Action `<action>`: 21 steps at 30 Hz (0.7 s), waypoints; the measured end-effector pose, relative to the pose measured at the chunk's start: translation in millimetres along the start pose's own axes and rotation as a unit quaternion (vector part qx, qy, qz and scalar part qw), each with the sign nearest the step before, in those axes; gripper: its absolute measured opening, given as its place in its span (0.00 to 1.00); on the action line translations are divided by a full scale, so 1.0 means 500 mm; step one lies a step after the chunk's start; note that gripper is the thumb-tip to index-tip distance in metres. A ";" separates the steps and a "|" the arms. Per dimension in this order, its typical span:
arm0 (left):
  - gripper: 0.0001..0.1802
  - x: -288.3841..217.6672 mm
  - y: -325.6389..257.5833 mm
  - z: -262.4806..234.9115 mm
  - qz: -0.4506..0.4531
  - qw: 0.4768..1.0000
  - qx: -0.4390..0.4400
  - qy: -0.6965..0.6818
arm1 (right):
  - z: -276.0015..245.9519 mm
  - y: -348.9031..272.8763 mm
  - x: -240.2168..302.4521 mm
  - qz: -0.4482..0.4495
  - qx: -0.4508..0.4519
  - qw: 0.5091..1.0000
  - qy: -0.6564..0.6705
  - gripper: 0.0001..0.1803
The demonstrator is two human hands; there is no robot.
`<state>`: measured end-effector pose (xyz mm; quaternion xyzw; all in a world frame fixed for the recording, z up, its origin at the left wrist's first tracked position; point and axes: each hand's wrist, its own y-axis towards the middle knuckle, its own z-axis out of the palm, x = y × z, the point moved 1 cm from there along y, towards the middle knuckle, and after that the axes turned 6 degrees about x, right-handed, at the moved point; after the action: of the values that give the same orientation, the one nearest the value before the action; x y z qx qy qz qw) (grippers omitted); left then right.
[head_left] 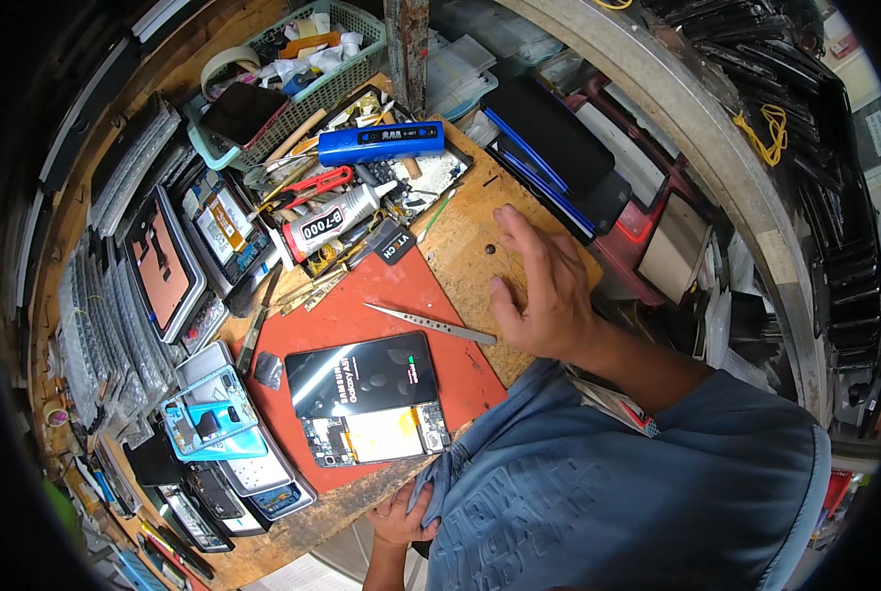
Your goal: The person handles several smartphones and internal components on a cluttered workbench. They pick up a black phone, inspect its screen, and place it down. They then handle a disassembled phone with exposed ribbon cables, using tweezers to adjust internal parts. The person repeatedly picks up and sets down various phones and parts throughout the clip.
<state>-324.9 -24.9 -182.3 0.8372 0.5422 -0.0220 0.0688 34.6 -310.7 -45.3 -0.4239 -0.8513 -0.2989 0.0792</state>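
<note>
Opened phone [369,396] is laid on red mat [468,379]. Right hand [547,291] is loosely spread, empty, right of mat; left hand [403,514] is curled by shirt hem [450,485] off mat's near edge, hold unclear. Tweezers [430,323], on mat, should be kept off exposed board [328,443].

My slate-blue shirt [598,483], my orange-red mat [361,310], a black phone screen [391,372] with white lettering, silver tweezers [432,323] dotted with holes, bright blue tool [371,145], tan tabletop [457,258]

Red mat [337,313] gave passing room above the opened phone [366,394]; tweezers [432,323] obstructed the phone's upper right, stacked casings [233,441] its left.
</note>
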 end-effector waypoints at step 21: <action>0.30 -0.006 0.038 -0.040 0.010 1.000 -0.007 -0.023 | 0.002 -0.017 0.011 -0.006 -0.011 1.000 -0.013 0.40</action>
<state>-309.5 -32.6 -160.5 0.8411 0.5325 -0.0364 0.0874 24.4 -310.4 -47.6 -0.4234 -0.8513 -0.3037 0.0619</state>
